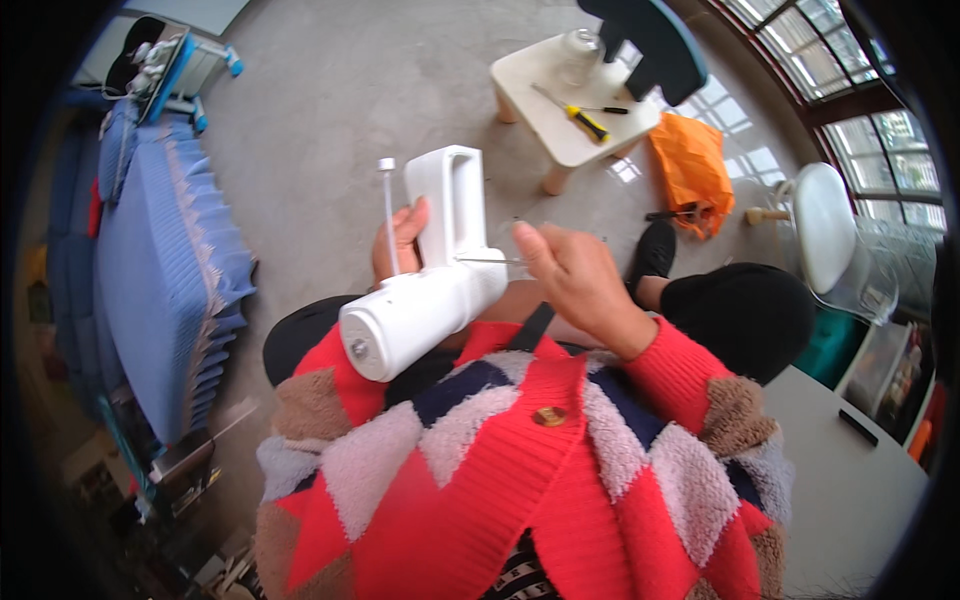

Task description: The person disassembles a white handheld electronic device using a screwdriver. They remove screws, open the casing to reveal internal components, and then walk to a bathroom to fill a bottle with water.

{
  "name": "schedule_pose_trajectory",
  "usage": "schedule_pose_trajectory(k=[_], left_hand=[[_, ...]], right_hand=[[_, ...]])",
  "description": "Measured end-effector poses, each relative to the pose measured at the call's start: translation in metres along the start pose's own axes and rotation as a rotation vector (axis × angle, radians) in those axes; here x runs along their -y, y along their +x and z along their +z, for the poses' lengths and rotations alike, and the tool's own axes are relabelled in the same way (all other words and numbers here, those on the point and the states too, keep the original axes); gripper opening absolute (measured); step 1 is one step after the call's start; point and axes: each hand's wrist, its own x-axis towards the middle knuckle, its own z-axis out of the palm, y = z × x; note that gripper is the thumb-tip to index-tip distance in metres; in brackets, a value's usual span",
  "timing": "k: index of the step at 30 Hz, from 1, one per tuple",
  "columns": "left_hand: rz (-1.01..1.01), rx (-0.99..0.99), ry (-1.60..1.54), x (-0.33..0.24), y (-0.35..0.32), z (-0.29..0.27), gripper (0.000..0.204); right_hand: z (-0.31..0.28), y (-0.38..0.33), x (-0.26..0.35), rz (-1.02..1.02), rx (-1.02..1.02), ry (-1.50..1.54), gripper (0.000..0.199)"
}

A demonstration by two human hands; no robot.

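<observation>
A white plastic appliance body (425, 305), with a rounded cylinder and a looped handle (450, 195), lies tilted above my lap. From its side rises a thin white rod (389, 215) with a small cap. My left hand (402, 240) grips it from behind, beside the handle, with its fingers mostly hidden. My right hand (585, 275) is closed around a tool whose thin metal shaft (488, 261) reaches the body where the handle joins it. The shaft looks like a screwdriver's; its grip is hidden in my fist.
Ahead stands a cream stool (530, 75) bearing a yellow-and-black screwdriver (587, 122), a slim black-handled tool (605, 109) and a clear glass jar (577, 58). A dark chair back (650, 40) adjoins it. An orange bag (690, 170) lies right; a blue-covered sofa (160, 270) stands left.
</observation>
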Motion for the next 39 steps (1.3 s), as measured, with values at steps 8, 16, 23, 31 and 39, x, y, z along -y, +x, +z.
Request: schedule_pose_trajectory(k=[8, 16, 23, 31, 39], left_hand=[[-0.024, 0.010, 0.013, -0.007, -0.002, 0.004, 0.038], [-0.036, 0.057, -0.038, -0.005, 0.001, 0.002, 0.036], [-0.032, 0.057, -0.032, -0.005, -0.001, 0.002, 0.036], [-0.046, 0.167, -0.051, -0.006, 0.000, -0.003, 0.039], [-0.073, 0.165, -0.187, -0.006, 0.003, -0.008, 0.035]], right_hand=[[-0.001, 0.004, -0.005, -0.047, 0.096, 0.047, 0.031], [0.002, 0.002, 0.002, -0.082, 0.008, -0.216, 0.021], [0.009, 0.002, 0.003, -0.245, -0.140, -0.114, 0.030], [0.008, 0.004, 0.005, -0.113, 0.012, -0.328, 0.022], [0.014, -0.004, 0.006, -0.505, -0.158, -0.166, 0.013]])
